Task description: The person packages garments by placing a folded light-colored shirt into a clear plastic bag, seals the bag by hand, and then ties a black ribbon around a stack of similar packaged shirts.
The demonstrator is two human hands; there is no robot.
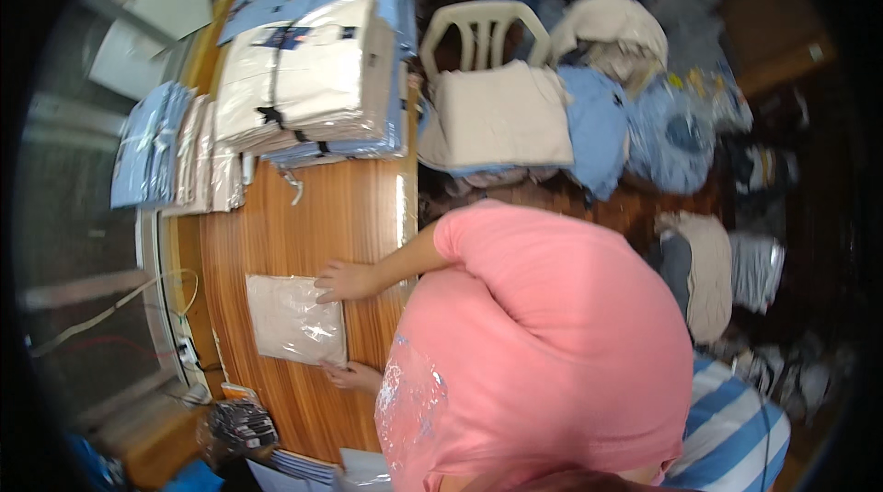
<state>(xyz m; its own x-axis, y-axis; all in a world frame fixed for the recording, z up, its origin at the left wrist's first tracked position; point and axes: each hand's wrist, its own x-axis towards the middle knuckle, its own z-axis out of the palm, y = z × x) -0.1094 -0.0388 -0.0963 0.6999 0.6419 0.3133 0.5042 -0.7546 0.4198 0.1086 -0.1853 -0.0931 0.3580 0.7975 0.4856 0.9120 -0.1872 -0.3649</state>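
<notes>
At the upper left, folded blue garments (147, 147) stand beside a tied beige stack (303, 69). Below, left of centre, a clear-wrapped beige garment (294, 322) lies on the tabletop (276, 225). The right hand (347, 280) rests on its upper right corner, fingers spread; the left hand (354, 376) touches its lower right edge, grip unclear. Upper right of centre, beige cloth (501, 115) lies before a pale chair (480, 28).

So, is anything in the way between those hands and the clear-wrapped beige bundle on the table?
Nothing visible: the right hand rests on one edge of the beige bundle, and the left hand is at its nearby corner.
</notes>
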